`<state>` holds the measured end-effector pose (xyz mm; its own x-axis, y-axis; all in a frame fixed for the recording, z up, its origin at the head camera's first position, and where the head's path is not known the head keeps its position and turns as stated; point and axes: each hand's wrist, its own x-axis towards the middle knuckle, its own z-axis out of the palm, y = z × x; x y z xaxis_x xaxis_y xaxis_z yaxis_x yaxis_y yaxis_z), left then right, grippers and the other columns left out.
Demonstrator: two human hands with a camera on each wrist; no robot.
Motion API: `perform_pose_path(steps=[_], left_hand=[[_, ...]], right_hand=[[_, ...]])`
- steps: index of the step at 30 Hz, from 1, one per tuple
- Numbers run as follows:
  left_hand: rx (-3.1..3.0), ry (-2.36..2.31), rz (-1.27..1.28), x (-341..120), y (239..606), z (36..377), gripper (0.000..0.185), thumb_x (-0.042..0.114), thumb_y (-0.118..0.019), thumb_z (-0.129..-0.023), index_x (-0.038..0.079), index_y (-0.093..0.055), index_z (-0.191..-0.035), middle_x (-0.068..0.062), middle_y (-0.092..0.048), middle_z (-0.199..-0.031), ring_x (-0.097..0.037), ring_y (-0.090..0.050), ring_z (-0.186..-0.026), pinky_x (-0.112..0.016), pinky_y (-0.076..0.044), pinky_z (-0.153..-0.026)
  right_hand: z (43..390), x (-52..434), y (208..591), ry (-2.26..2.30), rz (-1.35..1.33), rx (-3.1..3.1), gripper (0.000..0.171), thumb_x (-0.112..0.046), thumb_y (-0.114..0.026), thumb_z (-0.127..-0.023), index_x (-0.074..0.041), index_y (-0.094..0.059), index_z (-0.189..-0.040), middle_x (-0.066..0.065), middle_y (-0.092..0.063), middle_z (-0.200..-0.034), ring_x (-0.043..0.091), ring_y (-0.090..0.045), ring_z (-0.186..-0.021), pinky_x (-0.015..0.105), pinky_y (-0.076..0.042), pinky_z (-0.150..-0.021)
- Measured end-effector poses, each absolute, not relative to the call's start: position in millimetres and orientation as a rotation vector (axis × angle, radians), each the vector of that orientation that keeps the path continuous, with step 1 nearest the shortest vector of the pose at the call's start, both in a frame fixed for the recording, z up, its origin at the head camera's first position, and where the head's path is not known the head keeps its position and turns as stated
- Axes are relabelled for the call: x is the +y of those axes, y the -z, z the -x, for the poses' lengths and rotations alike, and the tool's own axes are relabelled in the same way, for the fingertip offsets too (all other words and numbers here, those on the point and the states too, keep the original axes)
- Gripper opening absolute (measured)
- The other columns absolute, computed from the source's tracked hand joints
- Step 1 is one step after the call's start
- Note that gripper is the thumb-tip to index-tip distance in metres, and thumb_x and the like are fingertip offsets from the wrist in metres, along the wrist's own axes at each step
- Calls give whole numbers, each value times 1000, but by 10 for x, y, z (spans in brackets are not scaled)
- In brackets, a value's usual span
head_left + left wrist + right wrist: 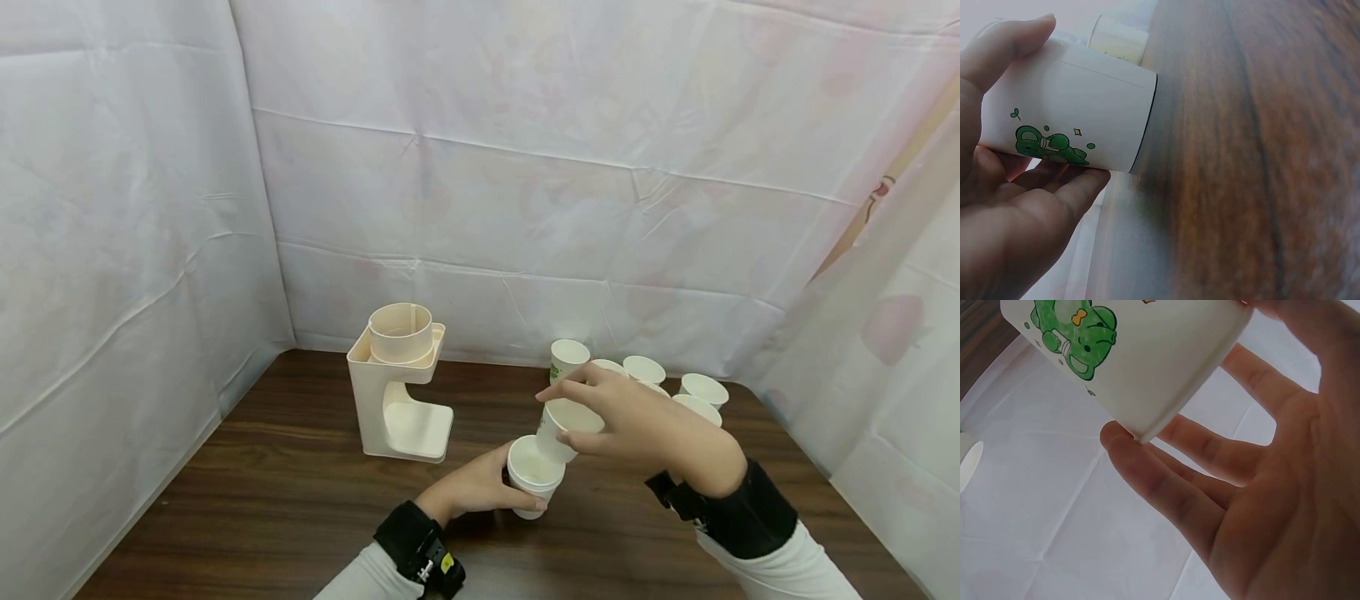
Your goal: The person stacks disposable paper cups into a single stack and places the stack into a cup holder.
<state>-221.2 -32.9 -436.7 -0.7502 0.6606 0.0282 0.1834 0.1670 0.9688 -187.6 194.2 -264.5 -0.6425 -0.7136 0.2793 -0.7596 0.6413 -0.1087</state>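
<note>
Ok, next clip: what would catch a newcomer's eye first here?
Two hands meeting over the dark wooden table: the left hand grips a white paper cup while the right hand tilts a second cup into its mouth. Behind them stands a cluster of loose cups, and to the left a cream cup dispenser.
</note>
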Motion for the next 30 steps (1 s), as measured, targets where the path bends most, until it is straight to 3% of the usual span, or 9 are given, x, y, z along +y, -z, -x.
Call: perform_pose_path(steps=[14,19,25,30], left_hand=[[2065,-1594,-809,-330,4360,2216,69,19,-84,-82,23,-47,-140,9,-62,-120,-10,-58,-111,-35,-43,-98],[2076,-1592,-805,-326,4353,2205,67,20,-84,-81,24,-48,-138,9,-62,-119,-10,-58,-110,-34,-43,-98],[2050,-1601,-826,-322,4356,2207,67,18,-83,-82,24,-48,-139,9,-61,-120,-10,-59,-110,-33,-43,-97],[2041,-1608,-832,-325,4355,2203,69,17,-82,-82,22,-47,-142,8,-61,-122,-11,-59,-109,-32,-44,-96]], right_hand=[[1816,1768,2764,-344,-1233,-2762,39,-32,-72,-92,-35,-63,-129,-9,-55,-123,13,-59,-103,36,-51,-83],[1808,1728,2816,-314,-1196,-2827,38,-35,-72,-92,-38,-62,-129,-10,-55,-125,12,-60,-104,33,-52,-76],[1828,1710,2880,-363,-1234,-2837,38,-33,-72,-93,-35,-63,-129,-7,-55,-125,14,-60,-101,32,-51,-75],[1867,1694,2977,-385,-1309,-2809,36,-30,-72,-94,-29,-65,-129,-3,-56,-123,14,-60,-104,35,-51,-83]])
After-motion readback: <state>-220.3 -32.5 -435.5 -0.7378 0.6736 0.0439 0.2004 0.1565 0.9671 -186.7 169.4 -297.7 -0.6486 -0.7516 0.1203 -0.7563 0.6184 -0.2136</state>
